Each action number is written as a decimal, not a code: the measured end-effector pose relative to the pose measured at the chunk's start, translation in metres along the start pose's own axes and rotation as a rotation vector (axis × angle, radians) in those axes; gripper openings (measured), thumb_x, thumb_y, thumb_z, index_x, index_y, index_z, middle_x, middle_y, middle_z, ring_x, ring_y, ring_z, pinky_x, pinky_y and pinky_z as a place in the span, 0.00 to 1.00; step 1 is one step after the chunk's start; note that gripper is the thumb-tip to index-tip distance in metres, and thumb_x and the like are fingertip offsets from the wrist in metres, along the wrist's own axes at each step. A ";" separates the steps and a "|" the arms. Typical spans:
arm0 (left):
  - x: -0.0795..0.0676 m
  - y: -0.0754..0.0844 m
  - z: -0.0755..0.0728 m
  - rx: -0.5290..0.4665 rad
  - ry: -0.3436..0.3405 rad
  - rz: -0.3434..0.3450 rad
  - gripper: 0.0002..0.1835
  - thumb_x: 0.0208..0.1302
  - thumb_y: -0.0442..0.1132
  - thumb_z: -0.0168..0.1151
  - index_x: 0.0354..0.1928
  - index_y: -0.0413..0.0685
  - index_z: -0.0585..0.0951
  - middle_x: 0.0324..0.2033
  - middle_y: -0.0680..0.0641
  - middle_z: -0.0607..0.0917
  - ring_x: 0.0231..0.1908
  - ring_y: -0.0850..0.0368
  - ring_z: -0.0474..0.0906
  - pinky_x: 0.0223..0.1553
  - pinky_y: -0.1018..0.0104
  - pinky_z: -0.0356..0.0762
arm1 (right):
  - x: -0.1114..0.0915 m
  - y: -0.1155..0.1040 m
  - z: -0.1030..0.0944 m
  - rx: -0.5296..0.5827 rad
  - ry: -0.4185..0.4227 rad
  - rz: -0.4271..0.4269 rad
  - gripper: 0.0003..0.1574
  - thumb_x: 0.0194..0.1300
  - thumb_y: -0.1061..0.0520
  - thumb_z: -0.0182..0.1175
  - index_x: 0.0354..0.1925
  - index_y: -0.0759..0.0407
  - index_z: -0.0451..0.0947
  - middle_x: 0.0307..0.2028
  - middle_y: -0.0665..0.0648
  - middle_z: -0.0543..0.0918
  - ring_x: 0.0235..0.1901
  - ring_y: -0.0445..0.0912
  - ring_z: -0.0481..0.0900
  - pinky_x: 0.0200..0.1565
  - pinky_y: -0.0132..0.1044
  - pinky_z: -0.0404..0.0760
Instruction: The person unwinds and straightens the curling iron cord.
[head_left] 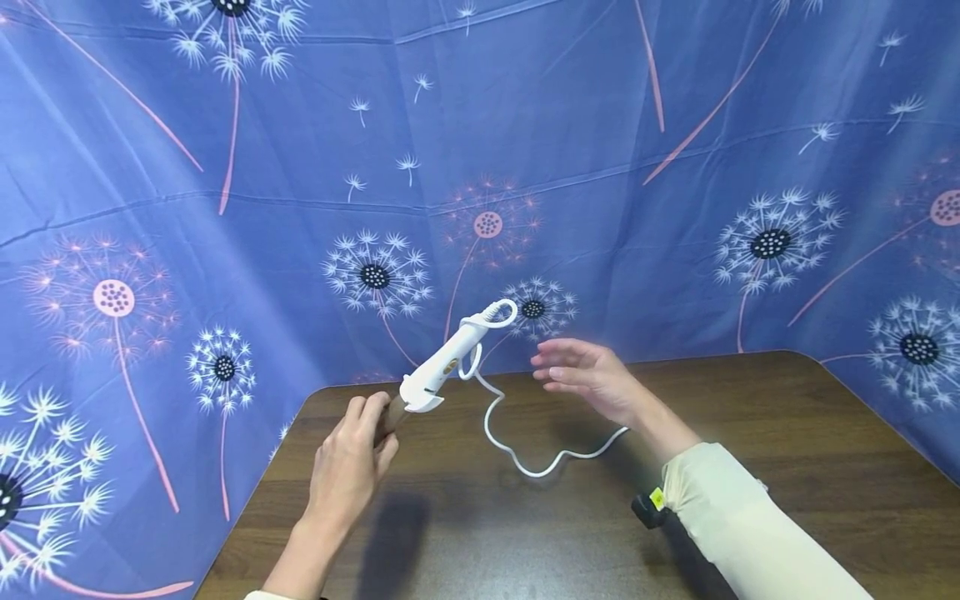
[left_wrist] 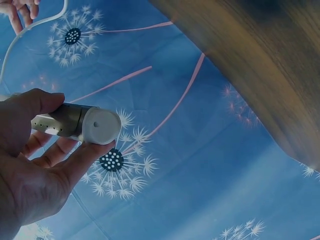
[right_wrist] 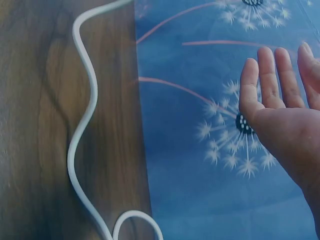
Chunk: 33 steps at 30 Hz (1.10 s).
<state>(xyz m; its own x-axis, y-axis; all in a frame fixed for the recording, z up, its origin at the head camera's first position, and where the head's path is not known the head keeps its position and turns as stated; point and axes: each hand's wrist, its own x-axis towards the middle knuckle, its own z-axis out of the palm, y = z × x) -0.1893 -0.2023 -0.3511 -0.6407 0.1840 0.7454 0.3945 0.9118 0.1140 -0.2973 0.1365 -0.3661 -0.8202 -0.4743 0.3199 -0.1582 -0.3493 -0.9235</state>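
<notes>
My left hand (head_left: 345, 467) grips a white curling iron (head_left: 442, 367) by its metallic barrel, up above the table. The handle slants up and away to the right, a small gold-coloured patch on its side. In the left wrist view, thumb and fingers wrap the barrel (left_wrist: 59, 121) near its round white end cap (left_wrist: 102, 127). A white cord (head_left: 536, 475) loops from the handle's far end and runs down toward the right. My right hand (head_left: 588, 379) is held in the air right of the handle, fingers extended and holding nothing; its palm (right_wrist: 287, 130) shows in the right wrist view.
A dark brown wooden table (head_left: 540, 533) lies below both hands. Behind it hangs a blue cloth (head_left: 600, 250) printed with dandelions, close to the table's far edge. A small black device (head_left: 649, 510) is worn at my right wrist, by the pale sleeve (head_left: 742, 517).
</notes>
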 end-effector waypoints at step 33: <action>0.001 0.011 0.008 -0.030 -0.047 -0.003 0.27 0.41 0.27 0.74 0.47 0.46 0.75 0.32 0.49 0.77 0.25 0.52 0.77 0.19 0.58 0.75 | 0.013 0.012 0.056 -0.133 -0.032 -0.063 0.19 0.56 0.72 0.61 0.48 0.71 0.78 0.39 0.51 0.86 0.40 0.43 0.82 0.42 0.34 0.80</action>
<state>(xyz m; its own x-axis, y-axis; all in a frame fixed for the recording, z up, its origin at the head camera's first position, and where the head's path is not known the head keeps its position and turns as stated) -0.1908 -0.1895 -0.3542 -0.6718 0.1990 0.7135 0.4115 0.9012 0.1360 -0.2791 0.0810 -0.3613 -0.7885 -0.4813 0.3828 -0.2822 -0.2698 -0.9206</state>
